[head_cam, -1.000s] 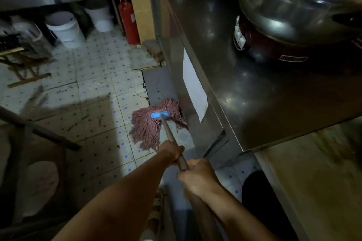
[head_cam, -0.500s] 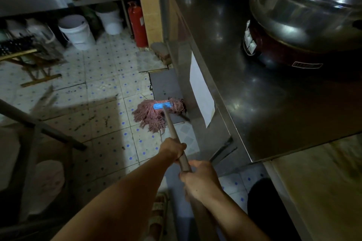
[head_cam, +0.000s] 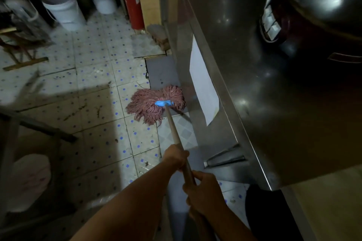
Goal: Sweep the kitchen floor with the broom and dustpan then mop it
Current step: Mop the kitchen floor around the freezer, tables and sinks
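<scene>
Right hand (head_cam: 205, 191) and left hand (head_cam: 176, 157) both gripped the mop handle (head_cam: 173, 129); mop head (head_cam: 154, 103) lay on the tiled floor (head_cam: 94, 92) against the steel counter (head_cam: 254, 92) base. Risk: strands snagging underneath, or a long stroke knocking the fire extinguisher (head_cam: 131, 0).

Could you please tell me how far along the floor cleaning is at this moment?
Sweeping looks finished or set aside: no broom or dustpan is in view. Mopping is in hand: the left hand and right hand both grip the mop handle, with the pink mop head on the floor beside the steel counter. Dark marks on the tiles to the left suggest that area remains.
</scene>
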### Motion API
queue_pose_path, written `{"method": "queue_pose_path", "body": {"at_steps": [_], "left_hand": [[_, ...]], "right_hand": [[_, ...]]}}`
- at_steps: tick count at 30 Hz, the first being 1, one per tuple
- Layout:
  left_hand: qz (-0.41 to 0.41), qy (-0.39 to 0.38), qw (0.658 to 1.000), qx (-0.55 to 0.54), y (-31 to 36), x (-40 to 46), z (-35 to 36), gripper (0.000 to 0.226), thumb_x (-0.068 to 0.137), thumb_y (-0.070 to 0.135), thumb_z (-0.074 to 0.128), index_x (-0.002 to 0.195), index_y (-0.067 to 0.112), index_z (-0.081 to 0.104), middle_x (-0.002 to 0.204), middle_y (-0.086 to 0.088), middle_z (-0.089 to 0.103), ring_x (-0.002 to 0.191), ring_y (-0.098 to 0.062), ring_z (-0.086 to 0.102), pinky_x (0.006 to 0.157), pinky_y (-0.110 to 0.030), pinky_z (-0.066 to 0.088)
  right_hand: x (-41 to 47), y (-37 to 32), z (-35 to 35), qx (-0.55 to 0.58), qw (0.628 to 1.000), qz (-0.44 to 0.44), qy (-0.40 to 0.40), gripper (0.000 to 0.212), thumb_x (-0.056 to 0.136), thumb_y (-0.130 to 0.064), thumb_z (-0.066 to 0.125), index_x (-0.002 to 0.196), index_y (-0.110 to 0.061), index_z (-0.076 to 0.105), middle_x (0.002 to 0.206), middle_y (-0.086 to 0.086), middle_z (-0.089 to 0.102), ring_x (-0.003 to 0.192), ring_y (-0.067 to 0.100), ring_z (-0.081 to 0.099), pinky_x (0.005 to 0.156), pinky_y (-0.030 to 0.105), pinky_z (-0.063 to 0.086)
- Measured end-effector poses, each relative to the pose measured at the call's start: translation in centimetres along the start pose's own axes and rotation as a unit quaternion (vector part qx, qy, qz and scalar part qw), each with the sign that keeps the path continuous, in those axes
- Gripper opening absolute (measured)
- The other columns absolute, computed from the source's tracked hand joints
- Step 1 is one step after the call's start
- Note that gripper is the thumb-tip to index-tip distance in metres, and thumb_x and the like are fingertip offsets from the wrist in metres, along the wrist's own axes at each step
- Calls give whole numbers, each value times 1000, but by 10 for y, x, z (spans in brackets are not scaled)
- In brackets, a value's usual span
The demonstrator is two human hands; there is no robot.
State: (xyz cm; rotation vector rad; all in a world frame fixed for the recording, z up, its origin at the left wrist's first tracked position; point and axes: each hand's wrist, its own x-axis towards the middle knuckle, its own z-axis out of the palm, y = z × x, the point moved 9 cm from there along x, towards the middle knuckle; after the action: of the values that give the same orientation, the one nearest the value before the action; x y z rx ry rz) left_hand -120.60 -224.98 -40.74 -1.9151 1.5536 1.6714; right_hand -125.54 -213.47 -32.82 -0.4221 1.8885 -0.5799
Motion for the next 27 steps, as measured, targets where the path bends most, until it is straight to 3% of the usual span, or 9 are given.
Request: {"method": "queue_pose_path", "body": {"at_steps": [3,6,10,14,16,18,21,23,27], "left_hand": [[-7,5,1000,-14,14,21,-16,25,94,16,55,109,-4,53,90,-16,58,83,-30,66,56,-31,56],[-5,3,1000,-7,24,43,-31,27,94,14,54,113,-5,51,95,-18,60,88,-33,67,67,-36,59],[1,-3,1000,1,40,77,-50,28,95,16,53,115,-4,51,104,-19,62,89,-31,67,65,-31,58],[8,0,1000,14,63,121,-81,31,95,17,53,117,-4,52,108,-19,63,88,-28,66,66,-31,57],[21,8,999,23,78,140,-99,29,95,17,53,115,-4,52,109,-20,63,88,-27,66,65,-29,56],[27,10,999,22,91,161,-118,27,95,18,53,112,-4,53,106,-20,63,87,-29,66,68,-31,58],[31,10,999,16,109,187,-143,28,95,16,53,113,-6,54,100,-21,64,80,-28,65,55,-27,55],[39,14,999,21,120,201,-156,29,95,15,54,112,-8,54,102,-23,64,86,-32,67,52,-26,53],[56,25,998,14,137,217,-170,32,95,15,53,114,-10,54,102,-24,63,85,-33,66,49,-25,50]], "right_hand": [[21,-22,3,1,1000,-9,-2,20,89,-8,60,84,-28,57,83,2,67,74,17,65,76,33,57],[39,-38,9,-1,1000,-5,0,27,89,-9,60,78,-33,53,83,4,68,75,18,65,77,35,58],[72,-63,19,6,1000,-1,-16,26,87,-10,63,100,-32,61,92,3,68,83,20,67,82,38,58],[114,-96,28,19,1000,-1,-9,26,88,-9,62,85,-34,58,80,3,66,70,16,63,75,38,59],[133,-114,34,29,1000,-7,-6,22,89,-8,62,103,-25,63,77,4,64,64,16,62,65,35,59],[154,-136,41,26,1000,-18,-2,32,89,-9,61,120,-18,60,83,7,65,63,14,62,58,29,57],[183,-166,50,24,999,-39,19,40,89,-10,62,128,-16,57,93,12,68,63,14,63,59,27,57],[198,-183,53,22,998,-44,30,39,88,-10,63,126,-13,58,95,13,68,64,16,63,62,31,58],[217,-206,51,33,997,-56,36,23,87,-9,64,109,-3,65,75,11,63,57,20,60,63,37,57]]}}
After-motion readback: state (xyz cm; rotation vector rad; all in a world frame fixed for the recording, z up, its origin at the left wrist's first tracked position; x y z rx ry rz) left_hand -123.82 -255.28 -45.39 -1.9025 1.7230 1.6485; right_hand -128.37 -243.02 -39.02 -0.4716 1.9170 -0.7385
